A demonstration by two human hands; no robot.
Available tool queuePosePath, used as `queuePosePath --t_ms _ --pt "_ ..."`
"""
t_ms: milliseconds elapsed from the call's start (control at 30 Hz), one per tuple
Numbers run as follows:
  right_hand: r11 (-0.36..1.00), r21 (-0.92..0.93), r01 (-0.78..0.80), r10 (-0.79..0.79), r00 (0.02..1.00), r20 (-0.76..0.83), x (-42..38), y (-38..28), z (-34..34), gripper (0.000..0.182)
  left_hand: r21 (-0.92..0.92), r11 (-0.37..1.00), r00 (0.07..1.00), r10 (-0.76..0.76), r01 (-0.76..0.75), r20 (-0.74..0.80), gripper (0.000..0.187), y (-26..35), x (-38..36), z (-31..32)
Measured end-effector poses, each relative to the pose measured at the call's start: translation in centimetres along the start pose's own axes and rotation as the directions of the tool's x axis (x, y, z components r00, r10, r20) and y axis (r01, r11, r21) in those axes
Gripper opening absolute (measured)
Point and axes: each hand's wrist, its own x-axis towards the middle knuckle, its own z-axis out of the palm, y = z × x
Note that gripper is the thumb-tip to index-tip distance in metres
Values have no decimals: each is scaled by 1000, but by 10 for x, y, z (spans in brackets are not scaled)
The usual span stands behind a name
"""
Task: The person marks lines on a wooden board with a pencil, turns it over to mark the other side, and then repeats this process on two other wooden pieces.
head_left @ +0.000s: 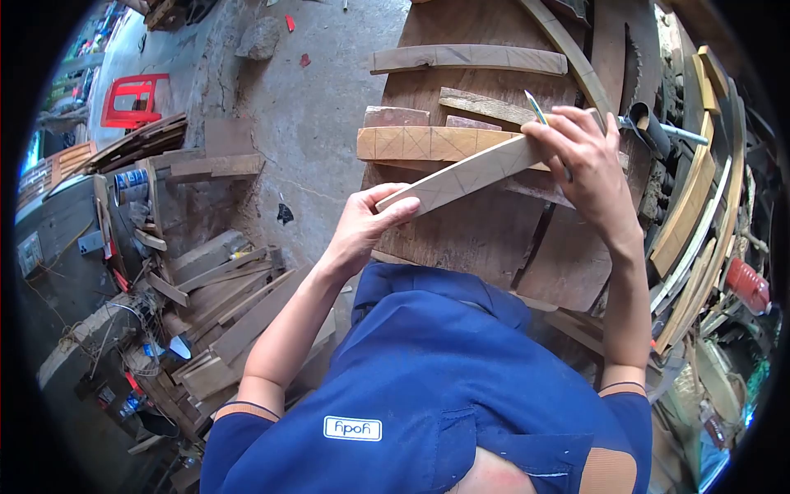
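A pale wooden strip with pencil lines across it is held slantwise above the wooden bench. My left hand pinches its lower left end, thumb on top. At the upper right end, my right hand grips the strip and also has a pencil between its fingers, tip pointing up and away. Just behind the strip lies a thicker wooden piece marked with pencilled crosses. Farther back rests a slightly curved wooden piece with similar lines.
To the right, a metal tube and long curved boards stand close to the bench. Scrap wood is piled at the left. A red plastic frame and a stone lie on the concrete floor.
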Motion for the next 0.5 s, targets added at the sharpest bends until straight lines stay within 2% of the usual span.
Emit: queuePosePath --t_ms 100,167,267,500 --pt "997 22 67 -68 996 54 24 14 4 42 -14 1000 1000 -17 17 0 41 -7 5 10" --pt "993 50 110 -115 989 91 32 20 7 42 -67 998 1000 3 -4 -20 41 -8 8 13" --pt "988 72 134 -142 983 113 40 26 13 45 -53 998 998 36 -38 -44 39 -8 12 8" --pt "992 69 109 -120 976 183 39 22 8 53 -95 994 998 47 -50 -39 36 -14 16 5"
